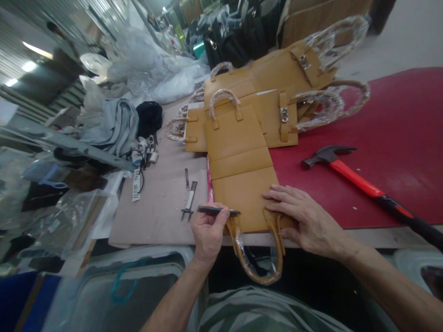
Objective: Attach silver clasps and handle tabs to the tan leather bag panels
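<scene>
A tan bag panel [244,170] lies unfolded at the table's front edge, with a plastic-wrapped handle at each end. Its near handle [258,279] hangs over the edge. Between thumb and fingers, my left hand [208,235] grips a slim dark metal punch [214,210]; the tip reaches over the panel by the base of the near handle. My right hand [306,221] lies with fingers stretched out on the panel's right edge, beside the handle's other base. To the right, a claw hammer [363,180] with a red and black grip rests on a red mat [398,138].
More tan bag pieces [273,78] with wrapped handles are piled behind the panel. A caliper-like metal tool [189,203] and a small rod [187,179] lie left of it. Black bags [235,44] and clear plastic sheeting [155,64] stand farther back. A plastic bin [138,258] sits below the edge.
</scene>
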